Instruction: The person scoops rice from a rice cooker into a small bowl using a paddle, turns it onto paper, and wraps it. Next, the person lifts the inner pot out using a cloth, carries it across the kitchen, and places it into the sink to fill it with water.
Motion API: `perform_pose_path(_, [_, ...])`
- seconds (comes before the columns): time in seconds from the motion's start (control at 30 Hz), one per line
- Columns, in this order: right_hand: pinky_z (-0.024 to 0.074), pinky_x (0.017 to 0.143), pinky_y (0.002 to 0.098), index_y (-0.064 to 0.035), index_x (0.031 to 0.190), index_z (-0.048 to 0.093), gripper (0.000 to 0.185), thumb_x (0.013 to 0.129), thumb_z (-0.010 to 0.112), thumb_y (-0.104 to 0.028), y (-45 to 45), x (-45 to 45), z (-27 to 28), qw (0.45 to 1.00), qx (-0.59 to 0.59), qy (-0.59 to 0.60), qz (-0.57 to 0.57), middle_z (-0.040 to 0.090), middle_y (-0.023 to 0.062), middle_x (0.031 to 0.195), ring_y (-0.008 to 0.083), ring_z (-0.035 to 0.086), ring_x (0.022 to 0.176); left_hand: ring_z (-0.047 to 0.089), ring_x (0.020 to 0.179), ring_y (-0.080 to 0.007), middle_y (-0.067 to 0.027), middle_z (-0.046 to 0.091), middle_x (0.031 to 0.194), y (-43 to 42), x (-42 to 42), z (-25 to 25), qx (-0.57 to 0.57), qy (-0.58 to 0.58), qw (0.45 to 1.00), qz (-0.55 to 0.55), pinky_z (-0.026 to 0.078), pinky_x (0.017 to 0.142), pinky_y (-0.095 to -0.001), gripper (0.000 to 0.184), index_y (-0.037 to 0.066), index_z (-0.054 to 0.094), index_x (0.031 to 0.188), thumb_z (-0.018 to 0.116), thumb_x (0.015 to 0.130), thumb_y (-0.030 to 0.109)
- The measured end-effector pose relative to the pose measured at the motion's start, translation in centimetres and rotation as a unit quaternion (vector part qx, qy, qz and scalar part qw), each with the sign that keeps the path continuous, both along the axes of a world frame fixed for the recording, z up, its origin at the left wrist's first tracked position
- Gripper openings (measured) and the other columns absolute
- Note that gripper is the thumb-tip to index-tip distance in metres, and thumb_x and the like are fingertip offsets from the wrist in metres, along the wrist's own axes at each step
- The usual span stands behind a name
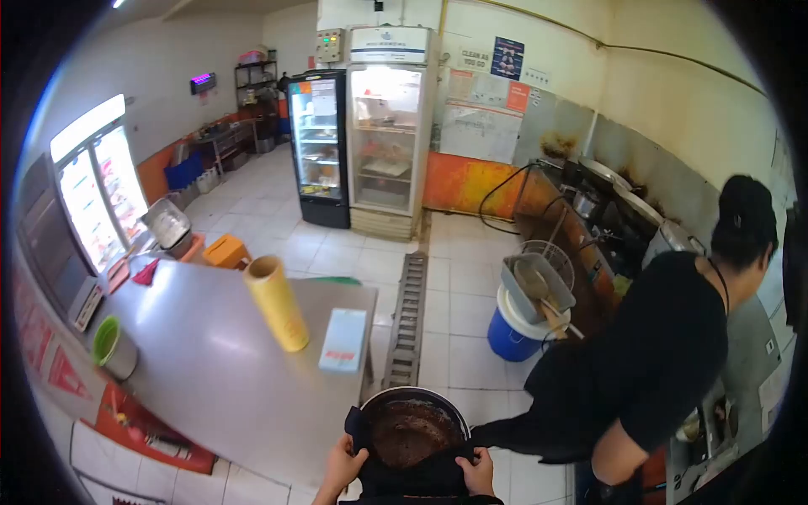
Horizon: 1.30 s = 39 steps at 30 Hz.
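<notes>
A round metal pot (412, 433) with brown, sauce-like contents is at the bottom centre, close to my body. My left hand (343, 465) is closed on a dark cloth (357, 427) at the pot's left side. At the right side, my right hand (476, 470) grips dark cloth too, with the thumb on top. The pot's handles are hidden under the cloth. Left of the pot stands a steel table (227, 362), holding a yellow roll (278, 305) and a light blue box (343, 340).
A person in black (648, 353) leans over the stove side at right, close to the pot. A blue bucket (509, 331) with a grey bin (539, 286) on top stands ahead right. A floor drain (408, 316) runs toward the fridges (385, 135).
</notes>
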State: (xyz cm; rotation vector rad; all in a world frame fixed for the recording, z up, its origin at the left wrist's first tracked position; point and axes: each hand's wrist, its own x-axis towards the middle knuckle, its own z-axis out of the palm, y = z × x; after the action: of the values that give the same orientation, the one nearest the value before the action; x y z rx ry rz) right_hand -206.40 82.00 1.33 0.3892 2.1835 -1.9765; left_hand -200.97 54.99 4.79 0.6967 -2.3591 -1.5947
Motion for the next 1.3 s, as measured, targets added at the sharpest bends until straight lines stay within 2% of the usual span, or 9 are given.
perform_pose_path(0.1, [0.0502,0.061,0.0284,0.002,0.105,0.04,0.041,0.072,0.064,-0.001,0.3,-10.9,-0.1,0.996,0.088,0.03,-0.02,0.06,0.0161,0.081,0.0188,0.061,0.069,0.049,0.051,-0.0166,-0.0082,0.048,0.056,-0.7,-13.4,1.2,0.02,-0.013,0.999,-0.037,0.039,0.049,-0.0304,0.025,0.002,0.046,0.074,0.067,0.068,0.015])
perform_pose_path(0.23, [0.049,0.061,0.0267,-0.0016,0.113,0.035,0.051,0.07,0.062,0.005,-1.8,-26.3,1.2,0.997,-0.013,0.03,-0.068,0.061,0.0134,0.079,0.017,0.06,0.068,0.049,0.052,-0.0173,-0.0092,0.047,0.056,-2.4,-30.1,-0.7,-0.033,-0.023,0.996,-0.08,0.039,0.051,-0.0311,0.025,0.002,0.046,0.076,0.066,0.069,0.015])
perform_pose_path(0.47, [0.0495,0.068,0.0317,0.0021,0.112,0.035,0.053,0.067,0.062,-0.003,-9.7,-57.2,1.1,0.984,0.1,0.042,0.142,0.06,0.0174,0.088,0.0225,0.062,0.076,0.046,0.06,-0.0098,-0.0022,0.046,0.062,-8.8,-52.6,-2.0,0.11,0.012,0.992,0.059,0.039,0.054,-0.0253,0.014,0.002,0.046,0.076,0.059,0.072,0.005])
perform_pose_path(0.7, [0.0462,0.076,0.0322,0.0007,0.109,0.039,0.05,0.066,0.064,-0.007,-27.8,-83.9,3.6,0.918,0.16,0.132,0.339,0.059,0.0171,0.092,0.0241,0.06,0.087,0.046,0.064,-0.0132,-0.0044,0.045,0.07,-20.4,-70.3,-5.8,0.116,0.001,0.968,0.223,0.042,0.061,-0.0277,0.018,0.003,0.045,0.081,0.059,0.071,0.003])
perform_pose_path(0.77, [0.046,0.076,0.0324,0.0002,0.109,0.039,0.049,0.066,0.063,-0.007,-33.1,-89.4,2.8,0.906,0.157,0.15,0.363,0.06,0.017,0.089,0.0247,0.061,0.085,0.047,0.065,-0.0167,-0.0074,0.047,0.07,-24.5,-76.0,-4.5,0.199,0.041,0.914,0.35,0.042,0.062,-0.0302,0.022,0.002,0.045,0.088,0.058,0.071,0.006])
perform_pose_path(0.8, [0.046,0.076,0.0327,0.0001,0.108,0.039,0.049,0.066,0.063,-0.008,-35.7,-92.2,2.7,0.905,0.159,0.143,0.369,0.06,0.0171,0.089,0.0252,0.061,0.084,0.049,0.067,-0.0199,-0.0119,0.049,0.072,-27.1,-78.5,-8.5,0.128,0.033,0.926,0.353,0.042,0.063,-0.0325,0.027,0.001,0.045,0.091,0.061,0.072,0.011])
perform_pose_path(0.93, [0.0455,0.074,0.0302,0.0003,0.106,0.039,0.047,0.065,0.063,-0.003,-46.2,-105.3,1.8,0.89,0.181,0.158,0.388,0.059,0.0141,0.086,0.021,0.059,0.081,0.054,0.062,-0.0258,-0.0156,0.054,0.069,-38.6,-91.0,-4.1,0.087,-0.096,0.935,0.33,0.043,0.06,-0.0357,0.033,0.001,0.048,0.095,0.064,0.075,0.02])
perform_pose_path(1.23, [0.0468,0.072,0.0289,0.002,0.108,0.036,0.052,0.065,0.065,-0.005,-73.9,-130.5,0.1,0.878,0.107,0.126,0.449,0.059,0.0133,0.082,0.0178,0.059,0.079,0.052,0.056,-0.0268,-0.0123,0.051,0.062,-65.0,-112.8,-4.8,-0.011,-0.048,0.931,0.362,0.041,0.054,-0.0372,0.024,0.002,0.052,0.084,0.064,0.075,0.021])
perform_pose_path(1.3, [0.0468,0.075,0.0305,0.0025,0.108,0.038,0.051,0.066,0.065,-0.007,-82.1,-136.6,-0.3,0.84,0.124,0.218,0.481,0.061,0.0146,0.081,0.0201,0.061,0.081,0.047,0.052,-0.0243,-0.0118,0.047,0.057,-71.4,-117.1,-5.8,-0.004,-0.005,0.911,0.411,0.039,0.052,-0.0363,0.024,0.002,0.049,0.077,0.066,0.073,0.019])
